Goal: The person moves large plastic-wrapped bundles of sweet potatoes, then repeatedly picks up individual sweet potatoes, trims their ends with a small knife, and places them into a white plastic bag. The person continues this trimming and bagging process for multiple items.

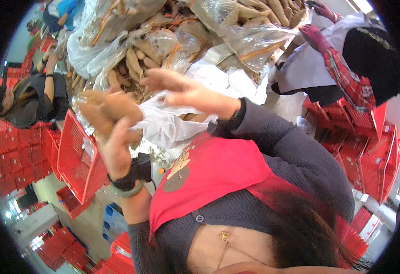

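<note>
My left hand [116, 149], with a black band and a pale green bangle at the wrist, is raised at the left. It holds brown sweet potatoes [107, 111], blurred by motion; how many is not clear. My right hand [189, 92] is also blurred, its fingers spread and empty, above a white plastic sheet [172, 120]. Just beyond both hands, more long sweet potatoes [133, 64] lie in an opened clear plastic bag [93, 54] with orange-striped edges.
A tilted red plastic crate [78, 157] stands left of my left hand. Across the heap is a big sack of sweet potatoes [271, 13]. A person in red gloves [313, 37] pulls at its plastic at the right; another person [39, 96] works at the left. Red crates [360, 150] stand at the right.
</note>
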`<control>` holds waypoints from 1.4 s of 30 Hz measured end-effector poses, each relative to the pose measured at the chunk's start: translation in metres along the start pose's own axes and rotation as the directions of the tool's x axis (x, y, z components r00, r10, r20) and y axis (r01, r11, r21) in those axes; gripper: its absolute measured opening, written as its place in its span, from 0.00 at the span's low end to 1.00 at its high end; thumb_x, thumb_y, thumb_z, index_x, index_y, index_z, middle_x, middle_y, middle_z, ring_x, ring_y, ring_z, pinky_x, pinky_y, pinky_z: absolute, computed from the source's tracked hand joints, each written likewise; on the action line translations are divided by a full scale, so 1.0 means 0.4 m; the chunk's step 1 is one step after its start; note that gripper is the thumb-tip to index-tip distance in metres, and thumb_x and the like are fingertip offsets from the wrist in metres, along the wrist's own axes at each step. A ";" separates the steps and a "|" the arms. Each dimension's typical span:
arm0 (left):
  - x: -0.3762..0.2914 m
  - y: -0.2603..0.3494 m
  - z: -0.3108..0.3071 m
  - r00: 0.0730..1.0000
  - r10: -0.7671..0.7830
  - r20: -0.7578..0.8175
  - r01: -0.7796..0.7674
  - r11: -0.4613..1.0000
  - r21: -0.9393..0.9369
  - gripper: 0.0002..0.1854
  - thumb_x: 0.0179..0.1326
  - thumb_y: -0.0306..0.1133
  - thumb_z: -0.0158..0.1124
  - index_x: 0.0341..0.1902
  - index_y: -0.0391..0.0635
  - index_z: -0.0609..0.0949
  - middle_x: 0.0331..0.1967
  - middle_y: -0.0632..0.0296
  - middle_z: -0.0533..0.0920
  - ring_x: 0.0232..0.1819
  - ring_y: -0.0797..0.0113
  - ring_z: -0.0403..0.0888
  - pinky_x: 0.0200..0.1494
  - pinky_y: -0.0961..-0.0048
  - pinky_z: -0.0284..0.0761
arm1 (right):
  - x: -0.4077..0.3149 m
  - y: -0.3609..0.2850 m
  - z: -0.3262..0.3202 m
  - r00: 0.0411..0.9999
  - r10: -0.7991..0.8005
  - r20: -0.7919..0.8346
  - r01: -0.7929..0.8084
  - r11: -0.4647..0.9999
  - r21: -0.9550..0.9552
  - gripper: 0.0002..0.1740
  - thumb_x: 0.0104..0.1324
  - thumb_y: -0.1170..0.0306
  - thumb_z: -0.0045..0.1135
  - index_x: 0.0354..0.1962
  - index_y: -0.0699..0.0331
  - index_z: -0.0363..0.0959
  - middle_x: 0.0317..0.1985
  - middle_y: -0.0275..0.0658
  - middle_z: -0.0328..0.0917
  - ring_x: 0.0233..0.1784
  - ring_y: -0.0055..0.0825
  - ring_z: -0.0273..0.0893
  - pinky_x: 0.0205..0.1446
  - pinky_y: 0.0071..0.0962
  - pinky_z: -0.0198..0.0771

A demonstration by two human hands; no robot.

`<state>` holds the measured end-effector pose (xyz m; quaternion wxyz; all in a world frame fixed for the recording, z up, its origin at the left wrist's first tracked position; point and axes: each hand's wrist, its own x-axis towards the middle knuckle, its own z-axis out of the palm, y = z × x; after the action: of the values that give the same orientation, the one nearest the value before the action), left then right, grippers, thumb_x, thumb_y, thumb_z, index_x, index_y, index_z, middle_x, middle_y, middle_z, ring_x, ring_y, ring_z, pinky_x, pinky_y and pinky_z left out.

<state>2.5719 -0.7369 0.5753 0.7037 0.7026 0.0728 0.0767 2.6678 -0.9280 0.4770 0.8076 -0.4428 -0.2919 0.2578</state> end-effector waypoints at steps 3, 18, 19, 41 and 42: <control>0.020 -0.051 0.157 0.975 -0.175 0.136 0.146 0.968 0.202 0.36 0.59 0.29 0.66 0.70 0.37 0.63 0.63 0.50 0.72 0.61 0.61 0.74 0.62 0.66 0.71 | -0.068 -0.013 0.046 0.998 0.059 0.003 -0.058 0.971 0.233 0.50 0.65 0.53 0.65 0.74 0.62 0.46 0.68 0.42 0.62 0.69 0.30 0.62 0.67 0.32 0.66; 0.018 -0.183 0.438 0.521 0.042 0.853 -0.669 0.640 0.377 0.31 0.65 0.28 0.56 0.72 0.35 0.63 0.72 0.44 0.65 0.75 0.50 0.58 0.75 0.60 0.50 | -0.697 0.097 -0.206 0.764 0.052 -0.643 0.464 0.648 0.604 0.34 0.70 0.52 0.54 0.67 0.59 0.60 0.58 0.44 0.73 0.57 0.38 0.76 0.57 0.42 0.74; 0.038 -0.186 0.418 0.557 0.018 0.831 -0.678 0.588 0.442 0.31 0.65 0.30 0.56 0.72 0.35 0.64 0.71 0.44 0.66 0.74 0.47 0.59 0.75 0.58 0.51 | -0.773 0.083 -0.209 0.658 0.126 -0.742 0.523 0.633 0.571 0.32 0.70 0.50 0.53 0.65 0.60 0.63 0.55 0.44 0.74 0.55 0.38 0.76 0.56 0.43 0.75; -0.136 -0.350 -0.152 0.902 -0.276 0.331 -0.252 0.285 0.925 0.27 0.58 0.42 0.69 0.58 0.41 0.77 0.47 0.42 0.81 0.49 0.43 0.80 0.49 0.55 0.74 | -0.492 -0.118 -0.322 0.841 0.164 -0.516 -0.292 0.940 -0.177 0.21 0.72 0.63 0.54 0.57 0.67 0.72 0.49 0.39 0.81 0.48 0.24 0.80 0.50 0.25 0.76; -0.157 -0.359 -0.150 0.908 -0.357 0.219 -0.102 0.318 0.943 0.23 0.60 0.41 0.67 0.53 0.40 0.78 0.43 0.43 0.82 0.44 0.44 0.81 0.45 0.56 0.74 | -0.433 -0.081 -0.330 0.859 0.194 -0.474 -0.342 0.906 -0.249 0.21 0.72 0.62 0.54 0.55 0.67 0.73 0.47 0.38 0.82 0.46 0.24 0.81 0.50 0.25 0.76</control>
<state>2.4986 -0.6917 0.4313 0.1682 0.9694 0.0187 -0.1780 2.6445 -1.1350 0.4050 0.7237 -0.6526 -0.0755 0.2111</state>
